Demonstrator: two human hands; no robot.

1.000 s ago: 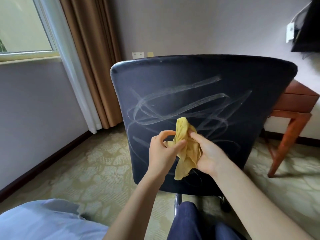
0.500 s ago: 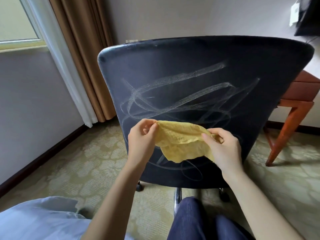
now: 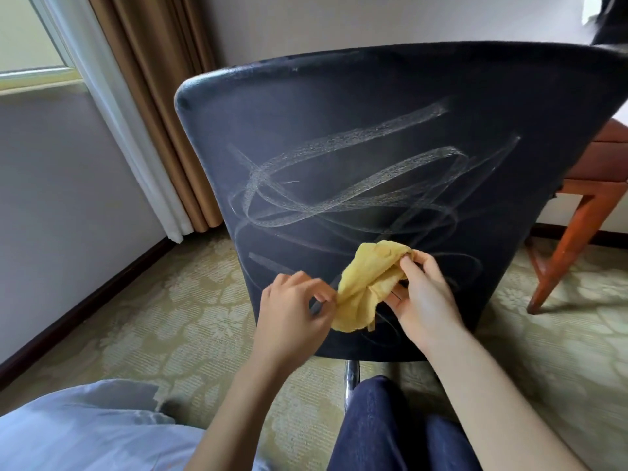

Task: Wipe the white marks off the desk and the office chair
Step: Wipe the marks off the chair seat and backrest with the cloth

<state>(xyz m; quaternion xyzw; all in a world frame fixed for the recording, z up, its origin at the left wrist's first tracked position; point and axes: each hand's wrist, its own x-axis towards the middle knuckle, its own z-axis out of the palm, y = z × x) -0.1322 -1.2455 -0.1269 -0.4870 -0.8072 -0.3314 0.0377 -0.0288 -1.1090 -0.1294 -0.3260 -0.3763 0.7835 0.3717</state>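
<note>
The dark back of the office chair [image 3: 356,107] fills the middle of the view, covered in looping white marks [image 3: 339,185]. In front of its lower part I hold a crumpled yellow cloth [image 3: 363,283]. My right hand [image 3: 424,297] grips the cloth's upper right part, thumb on top and fingers underneath. My left hand [image 3: 292,311] pinches the cloth's left edge between thumb and fingertips. The cloth hangs just off the chair back; whether it touches I cannot tell.
A reddish wooden desk [image 3: 598,171] stands behind the chair at the right, one leg on the patterned carpet [image 3: 170,317]. Brown curtains [image 3: 159,96] and a window are at the left. My knee [image 3: 384,423] is close below the chair's metal post [image 3: 351,375].
The cloth was stretched wide between both hands; now it is bunched up and the hands are closer together. The chair back looms nearer and sits further right.
</note>
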